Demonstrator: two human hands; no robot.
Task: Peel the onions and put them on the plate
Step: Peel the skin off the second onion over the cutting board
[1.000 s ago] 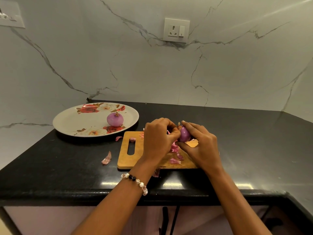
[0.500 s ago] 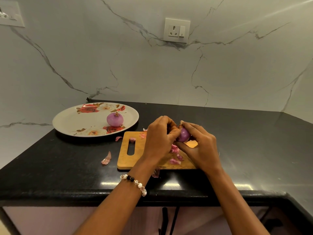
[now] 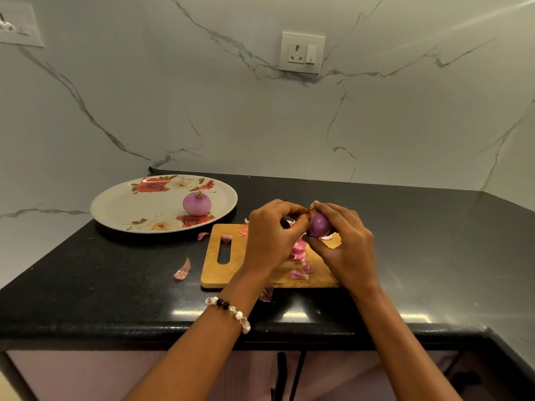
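Onion (image 3: 318,225) in the right hand (image 3: 346,250) sat cupped above the cutting board (image 3: 215,273), while the left hand (image 3: 270,238) pinched skin at its top, the two hands touching. Peels (image 3: 298,251) littered the board, and a peeled onion (image 3: 197,204) rested on the flowered plate (image 3: 124,206) well to the left, on the black counter (image 3: 101,285).

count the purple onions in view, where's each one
2. One peeled purple onion sits on the floral white plate. The other purple onion is held above the wooden cutting board, gripped by the right hand while the left hand picks at its top. None appear hidden.
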